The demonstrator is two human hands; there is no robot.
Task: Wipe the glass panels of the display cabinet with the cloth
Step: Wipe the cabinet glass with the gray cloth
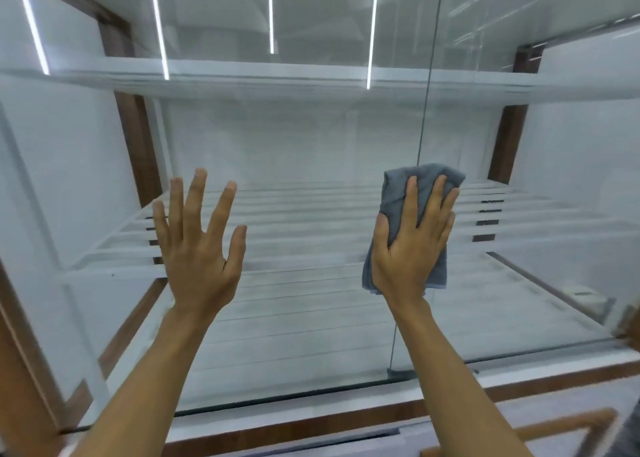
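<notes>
A folded grey cloth [398,193] is pressed flat against the glass panel [304,138] of the display cabinet, right beside the vertical seam [424,110] between two panes. My right hand [412,245] lies spread over the cloth, palm against it, fingers pointing up. My left hand [199,245] is raised to the left at the same height, fingers spread, palm toward the glass, holding nothing. Whether it touches the pane I cannot tell.
Behind the glass are white shelves, an upper shelf [277,76] and a slatted lower shelf [298,221]. Brown wooden frame posts [138,152] stand left and right. A white and wood ledge [346,408] runs along the cabinet's base. Light strips reflect in the glass.
</notes>
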